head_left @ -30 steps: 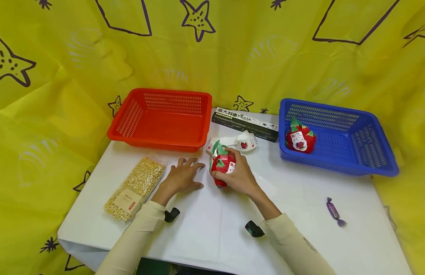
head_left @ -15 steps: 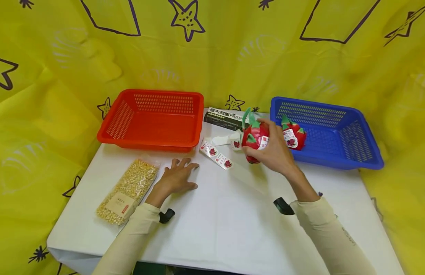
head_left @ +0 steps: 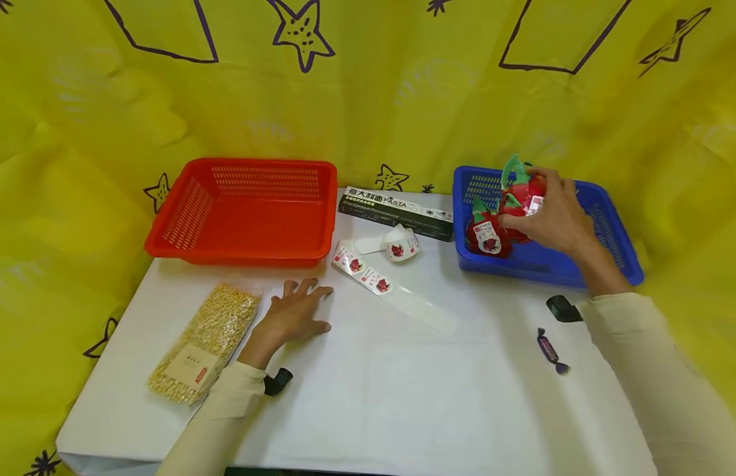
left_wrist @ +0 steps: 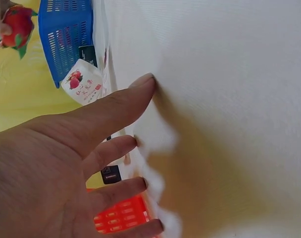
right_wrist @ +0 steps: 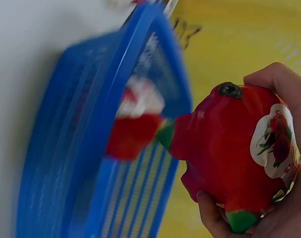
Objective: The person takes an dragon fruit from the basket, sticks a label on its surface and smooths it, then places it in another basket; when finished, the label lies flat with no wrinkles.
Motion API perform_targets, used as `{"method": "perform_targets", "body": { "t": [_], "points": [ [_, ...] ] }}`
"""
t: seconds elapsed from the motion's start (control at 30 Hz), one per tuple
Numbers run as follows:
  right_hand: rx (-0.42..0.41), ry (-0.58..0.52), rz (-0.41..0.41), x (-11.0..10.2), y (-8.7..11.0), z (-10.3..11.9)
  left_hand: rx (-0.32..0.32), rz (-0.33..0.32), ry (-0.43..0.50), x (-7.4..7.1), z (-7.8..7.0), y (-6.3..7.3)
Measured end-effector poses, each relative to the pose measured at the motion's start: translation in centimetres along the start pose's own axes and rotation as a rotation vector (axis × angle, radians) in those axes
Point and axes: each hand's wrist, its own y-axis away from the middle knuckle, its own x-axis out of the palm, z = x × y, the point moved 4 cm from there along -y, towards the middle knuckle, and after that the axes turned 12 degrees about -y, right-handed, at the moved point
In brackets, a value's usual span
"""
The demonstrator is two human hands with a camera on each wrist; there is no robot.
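Note:
My right hand [head_left: 552,215] grips a red dragon fruit [right_wrist: 220,144] with green tips and a white sticker, held over the blue basket [head_left: 504,269]. A second dragon fruit [head_left: 479,239], also stickered, lies inside that basket at its left end; it is blurred in the right wrist view. My left hand [head_left: 294,314] rests on the white table with fingers spread and thumb out, holding nothing. In the left wrist view its fingertips [left_wrist: 143,82] touch the tablecloth. A clear bag of yellow corn kernels [head_left: 215,330] lies just left of this hand.
A red basket [head_left: 243,258] stands at the back left. Between the baskets are a black pasta box [head_left: 397,215] and a roll of dragon fruit stickers [head_left: 402,244], its strip [head_left: 368,274] trailing forward. A purple wrapped candy [head_left: 548,350] lies front right.
My right hand has lifted the dragon fruit from the middle of the table and carried it right, over the blue basket, uncovering the sticker strip. The left hand stays on the table.

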Motion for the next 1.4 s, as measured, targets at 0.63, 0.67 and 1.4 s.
{"method": "perform_targets", "body": {
  "t": [0.63,0.67,1.4],
  "points": [
    [0.095,0.214,0.117,0.1,-2.6,-10.6,-0.017,0.012,0.005,0.0,-0.1,-0.6],
    [0.095,0.214,0.132,0.5,-2.7,-10.9,-0.022,0.011,-0.001,0.1,0.0,-0.5],
    [0.101,0.108,0.314,1.4,-2.9,-11.9,-0.015,0.011,-0.025,-0.1,-0.3,-0.4]
  ]
}}
